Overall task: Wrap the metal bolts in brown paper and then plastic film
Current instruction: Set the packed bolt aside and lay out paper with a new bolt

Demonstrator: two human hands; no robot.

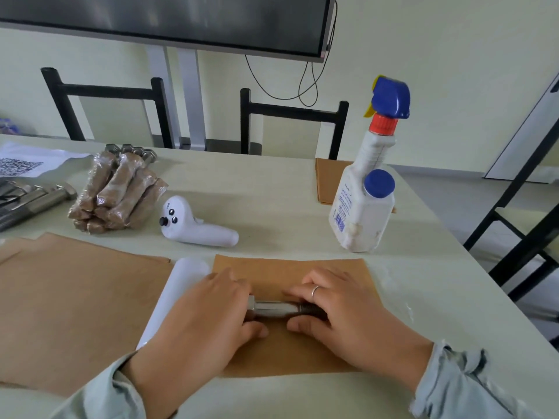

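Nearest the camera, two pale sleeves entered from the bottom edge, both cut off by the frame. The left hand [199,316] and right hand [341,313] lay on a brown paper sheet [290,355] on the pale surface [272,189]. Between them a metal bolt [273,308] lay crosswise on the sheet. Each grip was curled round one end: the left fingers covered most of the hex head, the right fingers hid the dark threaded end, so only the shiny middle showed. A ring sat on one right finger.

At 9 o'clock from the hands lay a white film roll [178,294], partly hidden under the left hand, and beyond it a stack of brown sheets [75,297], cut off at the left edge.

Farther off, at 11 o'clock, a white controller [193,225] lay on its side. Past it sat a pile of wrapped bolts [118,195] in paper and shiny film, some hex heads poking out at the far end. Bare bolts [36,198] at 10 o'clock ran out of frame.

At 1 o'clock stood a spray bottle [366,189], its blue head blurred, hiding part of another brown sheet [328,182]. Two black chairs [293,116] and a dark screen [166,22] stood beyond.
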